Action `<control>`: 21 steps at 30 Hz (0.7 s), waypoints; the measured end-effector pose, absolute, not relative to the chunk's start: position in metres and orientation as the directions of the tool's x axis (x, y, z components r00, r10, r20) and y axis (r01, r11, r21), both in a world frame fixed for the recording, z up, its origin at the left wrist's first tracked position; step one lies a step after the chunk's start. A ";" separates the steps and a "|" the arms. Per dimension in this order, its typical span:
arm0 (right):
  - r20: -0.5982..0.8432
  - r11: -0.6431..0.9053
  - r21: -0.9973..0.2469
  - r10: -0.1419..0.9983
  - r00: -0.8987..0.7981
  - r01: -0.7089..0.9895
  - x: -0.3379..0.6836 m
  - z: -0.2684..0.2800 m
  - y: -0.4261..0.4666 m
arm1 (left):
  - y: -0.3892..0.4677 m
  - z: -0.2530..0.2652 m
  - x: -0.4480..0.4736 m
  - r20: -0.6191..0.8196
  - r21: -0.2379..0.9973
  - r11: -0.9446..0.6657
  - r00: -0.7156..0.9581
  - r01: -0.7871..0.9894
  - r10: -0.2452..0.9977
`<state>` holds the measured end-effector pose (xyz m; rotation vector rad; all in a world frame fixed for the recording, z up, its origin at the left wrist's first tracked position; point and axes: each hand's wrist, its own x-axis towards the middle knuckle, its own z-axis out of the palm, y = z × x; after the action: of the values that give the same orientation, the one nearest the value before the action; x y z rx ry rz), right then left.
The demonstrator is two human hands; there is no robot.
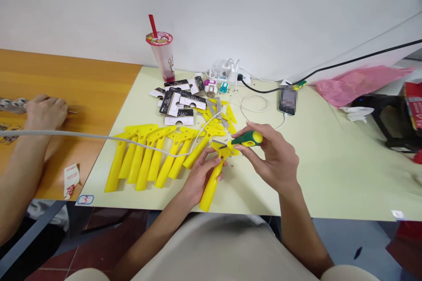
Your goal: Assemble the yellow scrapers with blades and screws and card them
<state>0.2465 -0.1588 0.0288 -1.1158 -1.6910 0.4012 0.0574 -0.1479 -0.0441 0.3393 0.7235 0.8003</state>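
Note:
My left hand (197, 178) is closed around the neck of a yellow plastic scraper (212, 184), its handle slanting down toward the table's front edge. A metal blade (218, 142) shows at the scraper's head. In my right hand (275, 158) I grip a green and yellow screwdriver (245, 139) between thumb and fingers. Its shaft points left, with the tip at the scraper head; I cannot tell whether it sits in a screw. Several more yellow scraper handles (141, 158) lie side by side to the left. Behind my hands are loose yellow head pieces (231, 114) and metal blades (219, 107).
Black and white cards (180, 101) lie in a pile behind the handles. A drink cup (163, 55), a power strip (231, 74) and a phone (288, 99) stand near the wall. A white cable (99, 137) crosses in front. At left is another person's hand (46, 112).

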 end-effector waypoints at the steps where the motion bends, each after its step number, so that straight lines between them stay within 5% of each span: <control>1: 0.543 0.501 -0.738 0.838 -0.042 0.452 0.245 0.030 -0.160 | -0.148 -0.044 0.058 -0.456 0.533 0.659 0.476 -0.530 0.752; 8: 0.416 0.422 -0.812 0.903 -0.107 0.404 0.242 0.037 -0.164 | -0.147 -0.043 0.058 -0.460 0.520 0.663 0.477 -0.539 0.749; 21: 0.510 0.534 -0.713 0.840 -0.188 0.455 0.247 0.041 -0.160 | -0.148 -0.045 0.057 -0.461 0.539 0.653 0.462 -0.532 0.757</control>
<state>0.2474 -0.1600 0.0414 -1.0707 -1.8230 0.5081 0.0570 -0.1483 -0.0446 0.3420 0.7368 0.8116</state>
